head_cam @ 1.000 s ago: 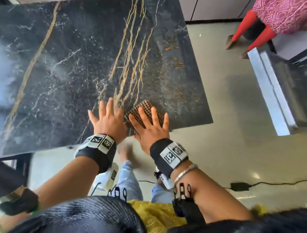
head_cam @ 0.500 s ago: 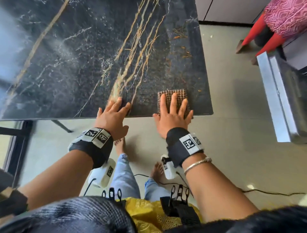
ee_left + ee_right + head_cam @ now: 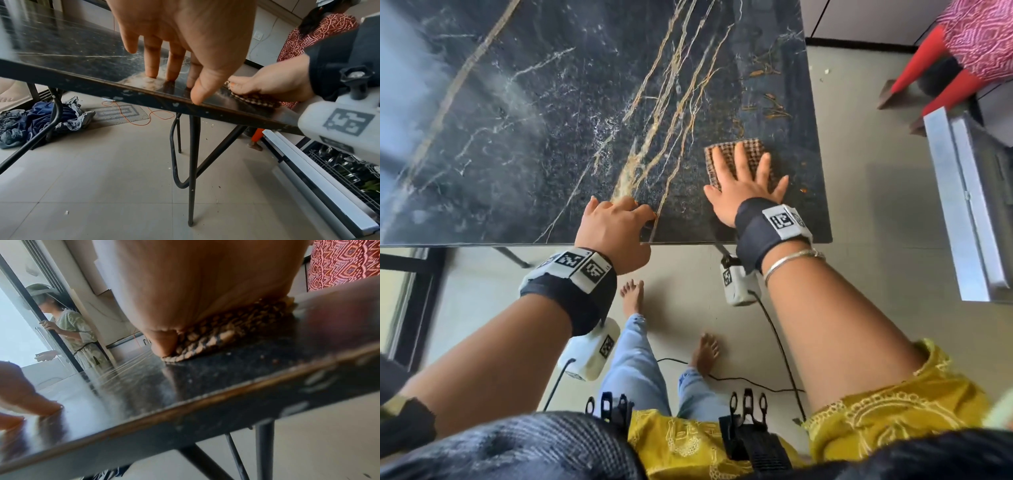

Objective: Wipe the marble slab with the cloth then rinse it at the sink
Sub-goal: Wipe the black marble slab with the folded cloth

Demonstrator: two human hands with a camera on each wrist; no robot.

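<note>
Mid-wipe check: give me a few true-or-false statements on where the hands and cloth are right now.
1. The right hand presses flat on the cloth. True.
2. The cloth lies near the slab's left edge. False: it lies near the right front corner of the marble slab.
3. The left hand holds a second cloth. False: its fingertips rest bare on the slab by the front edge.
4. The cloth is checked brown. True.
</note>
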